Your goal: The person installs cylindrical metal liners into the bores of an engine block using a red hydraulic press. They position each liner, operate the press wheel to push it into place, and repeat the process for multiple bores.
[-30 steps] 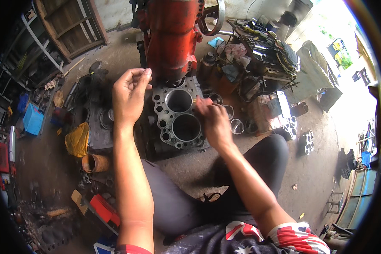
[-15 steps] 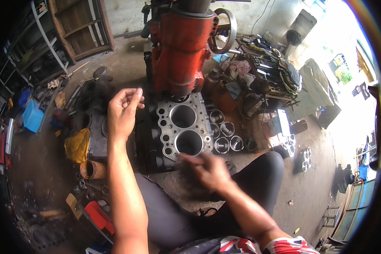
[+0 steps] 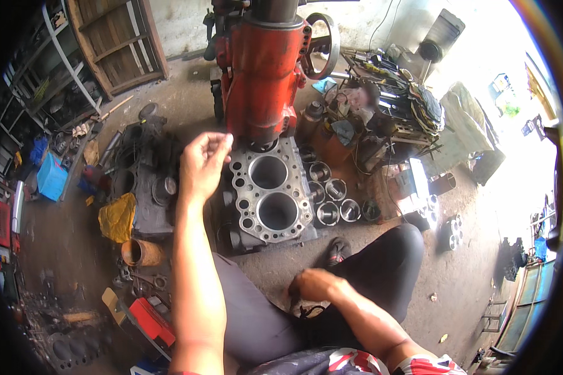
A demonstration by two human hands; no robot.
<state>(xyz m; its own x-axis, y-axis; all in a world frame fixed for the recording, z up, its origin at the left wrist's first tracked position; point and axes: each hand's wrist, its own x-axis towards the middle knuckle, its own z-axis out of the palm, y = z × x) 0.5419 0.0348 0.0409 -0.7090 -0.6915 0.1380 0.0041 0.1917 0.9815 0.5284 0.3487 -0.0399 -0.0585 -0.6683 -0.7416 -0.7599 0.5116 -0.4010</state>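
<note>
An engine block (image 3: 284, 226) with two large round bores showing lies on the floor ahead of me. At its far end stands a red boring machine (image 3: 263, 81), its lower end over the block. My left hand (image 3: 203, 167) is raised beside the block's left edge, thumb and fingers drawn together in a pinch; anything between them is too small to make out. Lower down, my right hand (image 3: 316, 286) is closed with knuckles up, in front of my shoe (image 3: 339, 250). Its fingertips are in shadow, so what they hold, if anything, is hidden.
Several pistons (image 3: 327, 214) stand right of the block. Behind them is a bench heaped with tools (image 3: 400, 100). On the left lie another engine block (image 3: 153, 212), a yellow cloth (image 3: 117, 215), a rusty cylinder sleeve (image 3: 145, 252) and a red box (image 3: 151, 320).
My right hand has come away from the block's near edge, down and toward my body. My left hand has shifted right, closer to the machine. The view has shifted slightly.
</note>
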